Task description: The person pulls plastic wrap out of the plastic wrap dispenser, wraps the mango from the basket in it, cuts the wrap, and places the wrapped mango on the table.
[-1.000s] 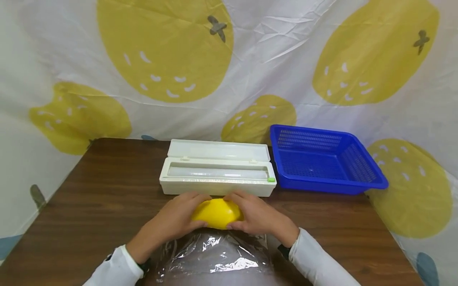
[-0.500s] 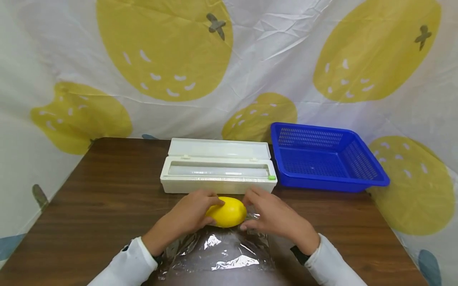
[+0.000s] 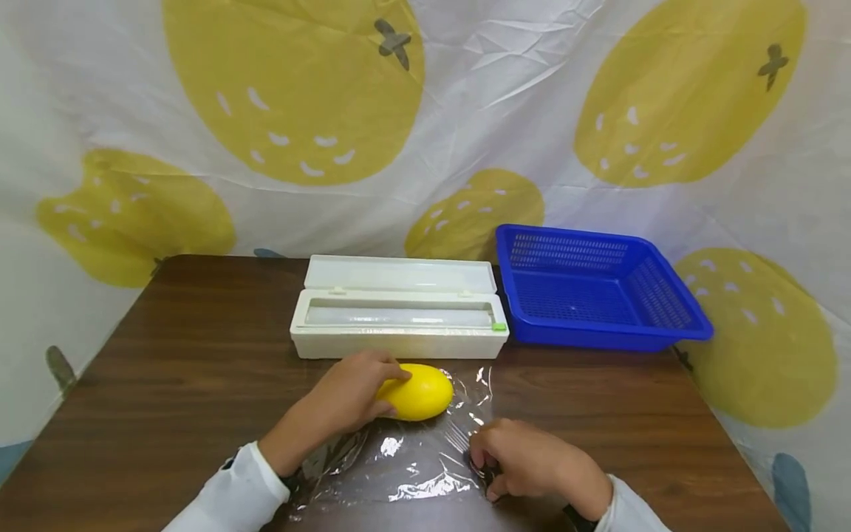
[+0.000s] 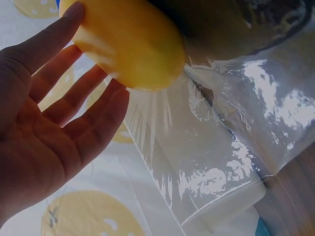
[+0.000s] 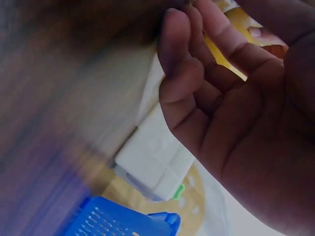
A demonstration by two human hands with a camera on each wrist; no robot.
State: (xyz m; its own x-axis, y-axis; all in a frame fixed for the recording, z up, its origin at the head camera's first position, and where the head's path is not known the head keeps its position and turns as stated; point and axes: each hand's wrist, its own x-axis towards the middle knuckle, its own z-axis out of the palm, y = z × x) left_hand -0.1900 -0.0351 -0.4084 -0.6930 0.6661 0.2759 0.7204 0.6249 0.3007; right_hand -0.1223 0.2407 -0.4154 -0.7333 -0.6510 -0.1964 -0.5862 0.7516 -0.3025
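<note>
A smooth yellow oval fruit [image 3: 420, 392], mango-like, lies on a sheet of clear plastic wrap [image 3: 425, 462] in the middle of the table. My left hand [image 3: 352, 390] holds its left end, and in the left wrist view the thumb and fingertips [image 4: 118, 101] are against its skin. Lower right, my right hand [image 3: 525, 458] has curled fingers and pinches the wrap's right edge, with stretch lines in the film beside it. In the right wrist view the fingertips are dark and the pinched film is hard to make out.
Behind the fruit stands a white wrap dispenser [image 3: 399, 346], lid up, a film roll inside and a green slider [image 3: 499, 326] at its right. A blue basket [image 3: 598, 336] is at back right. A lemon-print cloth [image 3: 279, 214] hangs behind the brown table [image 3: 186, 384].
My right hand has left the fruit, moved toward the front right and taken hold of the wrap's edge. My left hand stays on the fruit, which has shifted slightly right.
</note>
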